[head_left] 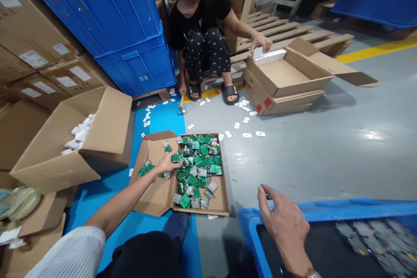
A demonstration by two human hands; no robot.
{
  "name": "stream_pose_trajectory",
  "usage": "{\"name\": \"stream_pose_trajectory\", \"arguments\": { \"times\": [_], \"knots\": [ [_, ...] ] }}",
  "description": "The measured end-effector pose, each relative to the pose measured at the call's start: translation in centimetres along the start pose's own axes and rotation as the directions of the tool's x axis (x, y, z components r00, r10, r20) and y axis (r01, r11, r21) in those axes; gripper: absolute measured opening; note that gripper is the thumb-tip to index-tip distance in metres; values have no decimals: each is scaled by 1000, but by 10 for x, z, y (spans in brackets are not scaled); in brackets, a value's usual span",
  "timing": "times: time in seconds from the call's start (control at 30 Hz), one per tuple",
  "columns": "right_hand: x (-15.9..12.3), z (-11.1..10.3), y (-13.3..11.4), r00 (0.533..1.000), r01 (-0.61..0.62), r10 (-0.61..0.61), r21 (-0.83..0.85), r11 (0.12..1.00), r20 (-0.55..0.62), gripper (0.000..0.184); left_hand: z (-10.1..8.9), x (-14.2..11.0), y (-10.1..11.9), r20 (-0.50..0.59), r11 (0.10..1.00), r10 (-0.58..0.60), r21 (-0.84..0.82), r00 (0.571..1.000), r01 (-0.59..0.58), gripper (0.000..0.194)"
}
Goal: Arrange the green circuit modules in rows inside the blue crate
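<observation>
My left hand [167,163] reaches into an open cardboard box [224,202], its fingers closed on a green circuit board module [176,157] at the heap's left side. Many more green and grey circuit board modules [198,171] fill that box, and a few lie on its opened lid [148,193]. Over the near rim of a blue crate [247,221] is my right hand [285,219], thumb and forefinger apart, with nothing visible between them. Inside the crate, grey modules [374,239] lie in rows on a black surface, blurred.
A person [200,17] sits opposite, one hand at a carton [293,82] of white pieces, the other on a hammer [181,103]. White plates [246,135] litter the floor. At left stand a carton [110,126] of white parts and stacked blue bins [140,61].
</observation>
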State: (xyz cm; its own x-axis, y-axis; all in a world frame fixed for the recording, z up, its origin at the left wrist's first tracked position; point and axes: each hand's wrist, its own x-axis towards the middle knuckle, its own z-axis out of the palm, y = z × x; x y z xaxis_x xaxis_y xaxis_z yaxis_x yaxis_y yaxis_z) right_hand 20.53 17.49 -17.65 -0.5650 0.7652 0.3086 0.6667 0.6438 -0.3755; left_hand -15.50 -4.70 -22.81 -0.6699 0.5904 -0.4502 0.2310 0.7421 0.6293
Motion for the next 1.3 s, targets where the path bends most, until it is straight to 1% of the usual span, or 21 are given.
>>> {"name": "stream_pose_trajectory", "arguments": {
  "times": [0.1, 0.17, 0.2, 0.23, 0.3, 0.37, 0.4, 0.47, 0.53, 0.6, 0.67, 0.77, 0.8, 0.87, 0.93, 0.97, 1.03, 1.1, 1.17, 1.23, 1.3],
  "knots": [
    [0, -2, 1, 999, -36, 34, 118, 992, 15, 48, 3, -23, -3, 53, 971, -58, -228, 997, 68, 59],
    [0, -6, -4, 995, -89, 73, 306, 948, 63, 48, 7, -36, 2, 89, 931, -64, -354, 994, 92, 59],
    [-1, -8, -10, 989, -133, 93, 425, 895, 112, 48, 10, -42, 6, 107, 909, -59, -406, 993, 98, 60],
    [-2, -11, -18, 978, -191, 109, 543, 818, 179, 47, 13, -46, 12, 126, 887, -49, -451, 991, 101, 60],
    [-3, -17, -40, 927, -352, 120, 715, 604, 355, 48, 19, -53, 30, 167, 852, -17, -514, 986, 102, 64],
    [-4, -21, -65, 846, -520, 97, 774, 362, 524, 57, 25, -59, 57, 235, 817, 57, -569, 970, 90, 70],
    [-3, -22, -77, 802, -591, 81, 770, 238, 591, 64, 27, -62, 74, 276, 799, 125, -597, 953, 69, 72],
    [-2, -25, -95, 732, -680, 56, 733, -4, 679, 73, 30, -71, 113, 354, 785, 301, -619, 886, -20, 70],
    [-2, -29, -105, 698, -691, 55, 691, -213, 714, 74, 31, -86, 156, 397, 815, 464, -541, 792, -207, 60],
    [-3, -35, -105, 699, -636, 108, 683, -358, 707, 69, 34, -105, 199, 425, 819, 570, -363, 703, -444, 55],
    [-7, -41, -96, 707, -541, 224, 717, -439, 670, 63, 44, -126, 237, 478, 755, 630, -193, 612, -627, 64],
    [-19, -52, -66, 685, -428, 377, 763, -484, 623, 56, 74, -155, 280, 547, 559, 701, -23, 458, -829, 83],
    [-24, -56, -52, 670, -402, 418, 773, -490, 613, 54, 87, -163, 289, 554, 481, 726, 14, 407, -877, 83],
    [-39, -63, -19, 634, -336, 526, 814, -474, 567, 49, 112, -173, 300, 552, 349, 771, 53, 319, -936, 73],
    [-58, -69, 16, 589, -296, 635, 865, -406, 500, 50, 135, -175, 299, 549, 265, 802, 26, 235, -964, 59],
    [-69, -71, 34, 571, -314, 666, 877, -363, 480, 54, 145, -173, 294, 557, 234, 809, -11, 188, -972, 54],
    [-93, -71, 67, 535, -417, 691, 863, -284, 486, 63, 163, -164, 278, 592, 194, 799, -90, 104, -977, 48],
    [-117, -65, 95, 474, -532, 722, 817, -220, 504, 65, 179, -153, 256, 650, 178, 758, -128, 53, -976, 45],
    [-138, -56, 116, 399, -607, 784, 778, -163, 476, 64, 192, -145, 238, 710, 161, 704, -120, 28, -980, 40],
    [-153, -46, 131, 343, -646, 843, 756, -108, 414, 67, 202, -141, 228, 752, 133, 659, -95, 16, -987, 35],
    [-160, -38, 140, 323, -664, 882, 746, -48, 343, 73, 208, -141, 226, 778, 113, 628, -69, 18, -991, 32]
  ]
}}
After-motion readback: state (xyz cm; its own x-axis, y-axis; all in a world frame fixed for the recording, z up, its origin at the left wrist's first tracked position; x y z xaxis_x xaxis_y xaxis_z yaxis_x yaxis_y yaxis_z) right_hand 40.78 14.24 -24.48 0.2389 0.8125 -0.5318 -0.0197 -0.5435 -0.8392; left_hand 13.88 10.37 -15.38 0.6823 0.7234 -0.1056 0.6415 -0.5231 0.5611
